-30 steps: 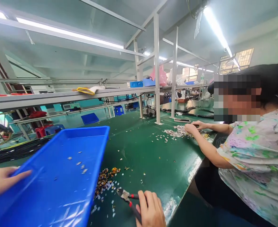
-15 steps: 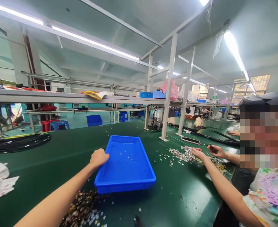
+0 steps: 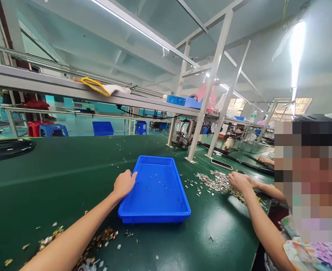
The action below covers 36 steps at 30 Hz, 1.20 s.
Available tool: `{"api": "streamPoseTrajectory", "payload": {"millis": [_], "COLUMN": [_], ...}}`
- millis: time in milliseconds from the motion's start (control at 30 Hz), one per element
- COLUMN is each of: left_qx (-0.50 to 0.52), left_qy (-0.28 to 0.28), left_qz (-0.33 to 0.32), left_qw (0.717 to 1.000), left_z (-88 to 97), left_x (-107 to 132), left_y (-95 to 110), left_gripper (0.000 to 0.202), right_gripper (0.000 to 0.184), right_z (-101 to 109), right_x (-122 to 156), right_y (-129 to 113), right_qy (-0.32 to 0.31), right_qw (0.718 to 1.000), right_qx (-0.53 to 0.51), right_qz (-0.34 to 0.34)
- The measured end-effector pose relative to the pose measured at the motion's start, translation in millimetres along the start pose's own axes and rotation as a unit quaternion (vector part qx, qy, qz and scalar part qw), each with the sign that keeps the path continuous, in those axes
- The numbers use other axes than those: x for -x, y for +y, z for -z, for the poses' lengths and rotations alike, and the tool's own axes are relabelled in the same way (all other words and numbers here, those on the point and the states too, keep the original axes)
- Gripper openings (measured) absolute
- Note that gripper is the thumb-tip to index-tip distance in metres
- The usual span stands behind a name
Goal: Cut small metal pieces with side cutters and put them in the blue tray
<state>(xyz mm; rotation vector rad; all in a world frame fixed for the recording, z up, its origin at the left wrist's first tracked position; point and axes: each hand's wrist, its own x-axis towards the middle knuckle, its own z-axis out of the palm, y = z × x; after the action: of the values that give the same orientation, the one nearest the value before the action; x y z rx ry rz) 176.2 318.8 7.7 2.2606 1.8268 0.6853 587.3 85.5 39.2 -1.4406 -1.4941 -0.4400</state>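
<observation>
My left hand (image 3: 124, 184) grips the left rim of a shallow blue plastic tray (image 3: 154, 216), thumb over the edge and fingers hidden beneath the side. A few tiny pieces lie scattered on the tray's floor. Under and beside my left forearm spreads a pile of small brown, gold and silvery pieces (image 3: 98, 241) on the green tabletop (image 3: 211, 241). My right hand does not show in the view.
To the right, a co-worker's hands (image 3: 240, 182) work at a heap of small silvery pieces (image 3: 216, 180). A phone (image 3: 221, 164) lies behind that heap. White shelf posts (image 3: 199, 131) rise from the table, and coiled black cable (image 3: 7, 148) rests at far left.
The view has turned and tilted. The tray, still in my left hand, sits slightly further right in view. The co-worker's hands have come together over the silvery heap.
</observation>
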Motion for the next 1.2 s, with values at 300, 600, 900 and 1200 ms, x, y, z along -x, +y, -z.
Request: {"api": "streamPoseTrajectory", "payload": {"millis": [300,600,900,1200], "left_qx": [0.041,0.057,-0.009,-0.013], "left_qy": [-0.041,-0.261,-0.268,-0.258], "left_qz": [-0.136,-0.302,-0.244,-0.215], "left_qw": [0.989,0.915,0.932,0.942], "left_z": [25.4,-20.6,-75.2,-72.7], "left_x": [38,58,47,56], "left_y": [14,102,149,155], "left_gripper": [0.026,0.011,0.021,0.021], "right_gripper": [0.058,0.038,0.040,0.047], "right_z": [-4,-15,-21,-36], "right_x": [-3,-10,-10,-10], "right_y": [-14,-69,-61,-35], "right_qy": [-0.007,0.029,0.022,-0.026], "right_qw": [1.000,0.997,0.991,0.988], "right_qx": [0.015,0.066,0.131,0.150], "right_qz": [-0.021,-0.026,-0.004,0.032]}}
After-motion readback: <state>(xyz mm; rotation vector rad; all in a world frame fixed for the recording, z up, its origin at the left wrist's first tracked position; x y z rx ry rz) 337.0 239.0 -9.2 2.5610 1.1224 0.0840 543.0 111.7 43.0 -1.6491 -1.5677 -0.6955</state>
